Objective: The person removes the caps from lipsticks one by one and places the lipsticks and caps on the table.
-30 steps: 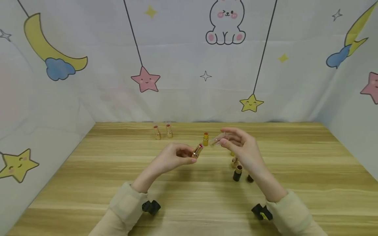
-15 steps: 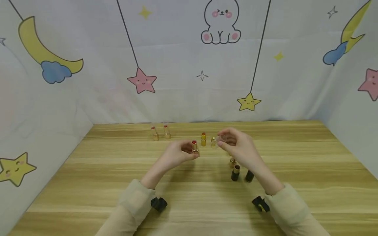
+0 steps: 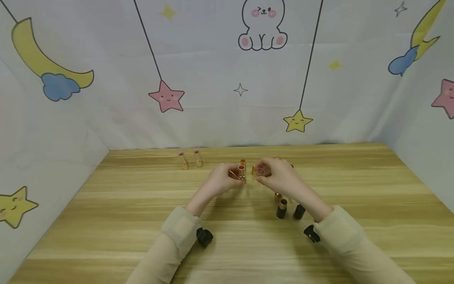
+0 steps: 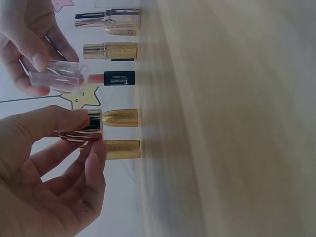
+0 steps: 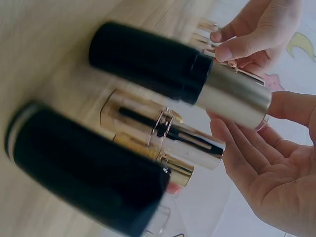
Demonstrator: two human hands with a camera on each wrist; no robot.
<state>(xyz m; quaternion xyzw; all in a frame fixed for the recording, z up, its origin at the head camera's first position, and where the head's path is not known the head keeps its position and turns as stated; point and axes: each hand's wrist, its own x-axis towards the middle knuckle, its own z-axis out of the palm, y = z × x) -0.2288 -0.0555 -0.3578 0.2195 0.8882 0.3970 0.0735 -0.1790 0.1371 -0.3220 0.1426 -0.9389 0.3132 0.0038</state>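
My left hand pinches a gold lipstick upright by its base, the red tip showing on top. In the left wrist view that lipstick sits between thumb and fingers. A short way to the right, my right hand holds a clear cap between thumb and fingers. The left wrist view shows the cap as a see-through tube, apart from the lipstick. Close behind stand a gold lipstick tube and a pointed gold cap.
Two clear-capped lipsticks, one on the left and one beside it, stand at the back left. Nearer, by my right forearm, are a black lipstick tube, a black cap and a rose-gold tube. A printed curtain hangs behind the table.
My left hand has moved right and slightly up, and the lipstick in it has gone from tilted to upright. The right hand with the clear cap has shifted slightly left, narrowing the gap.
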